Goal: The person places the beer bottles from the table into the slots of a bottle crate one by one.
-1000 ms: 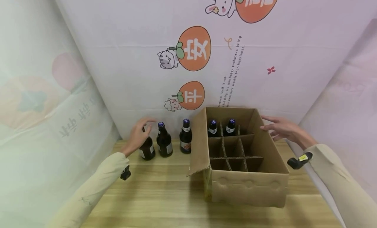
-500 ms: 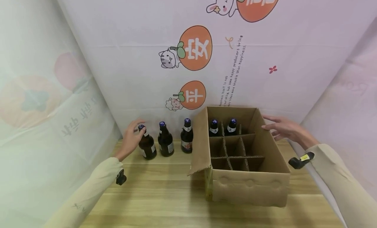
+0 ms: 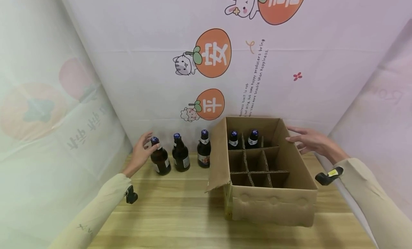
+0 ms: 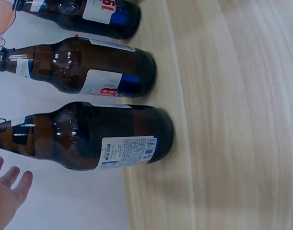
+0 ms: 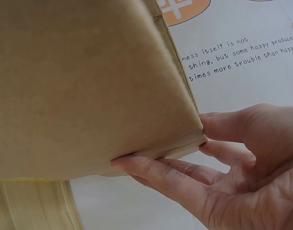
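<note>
My left hand (image 3: 140,153) is beside the neck of the leftmost brown beer bottle (image 3: 160,159), thumb overlapping the neck in the head view. In the left wrist view its spread fingertips (image 4: 22,184) lie just below that bottle's neck, with a gap between. Two similar bottles, a middle one (image 3: 181,156) and one by the carton (image 3: 204,152), stand upright alongside. My right hand (image 3: 313,142) rests against the outer right side of the cardboard carton (image 3: 273,208), its extended fingers (image 5: 156,175) touching the carton's edge.
Cardboard dividers (image 3: 254,172) split the carton into compartments. Two blue-capped bottles, one left (image 3: 233,139) and one right (image 3: 253,138), stand in its back row. A flap (image 3: 219,159) leans outward on the left. Printed cloth (image 3: 154,81) rises behind the wooden table (image 3: 173,213).
My left hand has moved left and back from above the leftmost bottle to its left side, uncovering its cap. My right hand stays at the carton.
</note>
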A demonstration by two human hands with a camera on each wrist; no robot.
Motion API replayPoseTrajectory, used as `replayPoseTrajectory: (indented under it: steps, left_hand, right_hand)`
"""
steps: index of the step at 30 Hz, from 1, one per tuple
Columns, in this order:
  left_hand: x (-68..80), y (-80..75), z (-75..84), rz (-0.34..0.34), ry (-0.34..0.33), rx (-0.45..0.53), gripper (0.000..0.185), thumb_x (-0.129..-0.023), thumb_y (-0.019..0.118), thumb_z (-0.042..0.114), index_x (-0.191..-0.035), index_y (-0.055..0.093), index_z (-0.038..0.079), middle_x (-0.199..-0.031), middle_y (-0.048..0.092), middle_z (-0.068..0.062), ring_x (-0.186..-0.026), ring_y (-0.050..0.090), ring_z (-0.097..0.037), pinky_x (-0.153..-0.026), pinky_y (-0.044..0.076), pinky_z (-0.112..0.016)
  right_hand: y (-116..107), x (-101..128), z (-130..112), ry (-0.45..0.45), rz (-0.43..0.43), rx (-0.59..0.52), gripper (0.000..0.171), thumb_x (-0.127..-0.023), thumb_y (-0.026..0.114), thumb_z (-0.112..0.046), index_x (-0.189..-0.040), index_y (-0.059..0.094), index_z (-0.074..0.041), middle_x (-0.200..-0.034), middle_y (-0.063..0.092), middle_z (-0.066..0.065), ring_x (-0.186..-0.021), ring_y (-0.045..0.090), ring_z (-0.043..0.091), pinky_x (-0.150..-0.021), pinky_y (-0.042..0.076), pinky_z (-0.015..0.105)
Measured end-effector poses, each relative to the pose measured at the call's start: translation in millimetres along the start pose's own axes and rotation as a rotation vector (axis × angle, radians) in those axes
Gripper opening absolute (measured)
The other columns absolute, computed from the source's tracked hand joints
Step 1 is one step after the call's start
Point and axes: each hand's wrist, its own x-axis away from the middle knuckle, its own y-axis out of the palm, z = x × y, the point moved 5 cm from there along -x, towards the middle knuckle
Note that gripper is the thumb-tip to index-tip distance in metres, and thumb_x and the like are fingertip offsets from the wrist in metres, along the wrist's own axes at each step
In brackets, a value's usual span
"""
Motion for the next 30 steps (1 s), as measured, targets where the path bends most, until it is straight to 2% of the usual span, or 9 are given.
replayPoseTrajectory:
  steps: [7, 11, 15, 19, 23, 30]
  left_hand:
    - [-1.9, 3.9, -9.3, -0.063, -0.048, 0.033, 0.072, -0.094, 0.068, 0.028, -0.154, 0.029, 0.017, -0.158, 0.031, -0.019, -0.143, 0.032, -0.043, -0.114, 0.030, -0.061]
    - [-1.8, 7.6, -14.3, -0.089, -0.040, 0.049, 0.067, -0.095, 0.066, 0.028, -0.153, 0.032, 0.020, -0.152, 0.041, -0.019, -0.139, 0.040, -0.041, -0.112, 0.032, -0.062]
    - [1.0, 6.6, -21.3, -0.066, -0.051, 0.061, 0.064, -0.095, 0.065, 0.022, -0.152, 0.035, 0.018, -0.143, 0.052, -0.022, -0.133, 0.049, -0.039, -0.111, 0.035, -0.059]
    - [3.3, 3.0, -28.6, -0.048, -0.096, 0.031, 0.064, -0.096, 0.064, 0.025, -0.152, 0.034, 0.014, -0.150, 0.044, -0.021, -0.135, 0.046, -0.040, -0.111, 0.038, -0.054]
    - [0.9, 4.4, -30.9, -0.075, -0.111, -0.002, 0.068, -0.098, 0.061, 0.031, -0.154, 0.030, 0.010, -0.157, 0.033, -0.021, -0.138, 0.041, -0.042, -0.113, 0.036, -0.055]
    - [-4.7, 5.4, -32.5, -0.107, -0.110, -0.003, 0.064, -0.098, 0.062, 0.028, -0.152, 0.034, 0.008, -0.151, 0.040, -0.021, -0.135, 0.043, -0.042, -0.111, 0.037, -0.057]
  right_hand:
    - [-2.1, 1.5, 2.0, 0.002, 0.003, 0.002, 0.082, -0.100, 0.054, -0.034, -0.157, -0.002, -0.018, -0.155, 0.018, 0.035, -0.131, 0.039, 0.056, -0.095, 0.054, 0.048]
    - [-2.7, 1.4, 2.7, 0.002, 0.005, -0.007, 0.082, -0.100, 0.054, -0.033, -0.157, -0.003, -0.019, -0.155, 0.016, 0.035, -0.132, 0.038, 0.057, -0.095, 0.054, 0.047]
    - [-1.3, 0.1, 1.8, -0.003, 0.001, 0.002, 0.081, -0.100, 0.055, -0.035, -0.157, -0.001, -0.018, -0.156, 0.013, 0.036, -0.132, 0.037, 0.057, -0.095, 0.054, 0.047]
    - [0.5, -2.3, 0.8, -0.004, 0.003, 0.004, 0.081, -0.100, 0.055, -0.034, -0.158, 0.001, -0.017, -0.156, 0.014, 0.036, -0.131, 0.041, 0.056, -0.093, 0.055, 0.045]
    - [-0.5, -3.0, 2.6, -0.001, 0.019, -0.011, 0.081, -0.100, 0.055, -0.032, -0.158, 0.001, -0.017, -0.154, 0.020, 0.035, -0.129, 0.046, 0.053, -0.091, 0.056, 0.044]
    - [-0.9, -2.8, 3.5, 0.000, 0.015, -0.017, 0.082, -0.099, 0.056, -0.034, -0.158, 0.001, -0.020, -0.155, 0.022, 0.033, -0.129, 0.045, 0.053, -0.093, 0.055, 0.045]
